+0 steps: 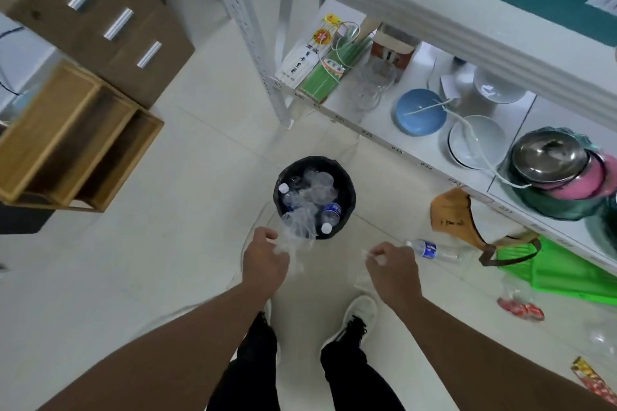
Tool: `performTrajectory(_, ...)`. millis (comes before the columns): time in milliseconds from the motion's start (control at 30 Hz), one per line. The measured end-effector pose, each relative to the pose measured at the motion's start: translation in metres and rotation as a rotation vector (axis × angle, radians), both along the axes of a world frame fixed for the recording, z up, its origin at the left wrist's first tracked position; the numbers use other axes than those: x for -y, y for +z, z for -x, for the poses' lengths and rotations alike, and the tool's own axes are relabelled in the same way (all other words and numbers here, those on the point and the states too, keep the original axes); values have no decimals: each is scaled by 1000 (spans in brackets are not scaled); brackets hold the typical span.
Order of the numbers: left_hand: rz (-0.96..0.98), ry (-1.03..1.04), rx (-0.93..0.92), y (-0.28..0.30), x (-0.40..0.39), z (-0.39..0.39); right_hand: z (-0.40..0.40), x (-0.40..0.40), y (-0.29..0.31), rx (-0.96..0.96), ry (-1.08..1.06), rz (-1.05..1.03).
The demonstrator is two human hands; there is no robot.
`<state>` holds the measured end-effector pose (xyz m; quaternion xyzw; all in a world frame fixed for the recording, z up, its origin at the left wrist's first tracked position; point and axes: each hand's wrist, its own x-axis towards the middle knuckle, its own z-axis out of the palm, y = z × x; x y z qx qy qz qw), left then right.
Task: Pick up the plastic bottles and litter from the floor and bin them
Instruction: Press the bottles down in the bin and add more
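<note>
**Dropping clear plastic into the bin**

I judge I am at the binning step. My left hand (265,259) is curled around crumpled clear plastic (298,227) that hangs just over the near rim of the round black-lined bin (347,192), already crowded with bottles. My right hand (394,265) pinches a smaller clear scrap, near the bin's right side. Next I must let go over the opening. Farther right, a clear plastic bottle with a blue label (434,250) lies on the floor, just beside my right hand.
</note>
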<state>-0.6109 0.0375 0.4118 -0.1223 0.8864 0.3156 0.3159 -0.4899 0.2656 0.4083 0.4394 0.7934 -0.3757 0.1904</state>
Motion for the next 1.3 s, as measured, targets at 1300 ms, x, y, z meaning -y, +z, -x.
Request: performTrajectory(1300,417,-871,-243,-280,-74,88,186,-5,-250,129,268,-30)
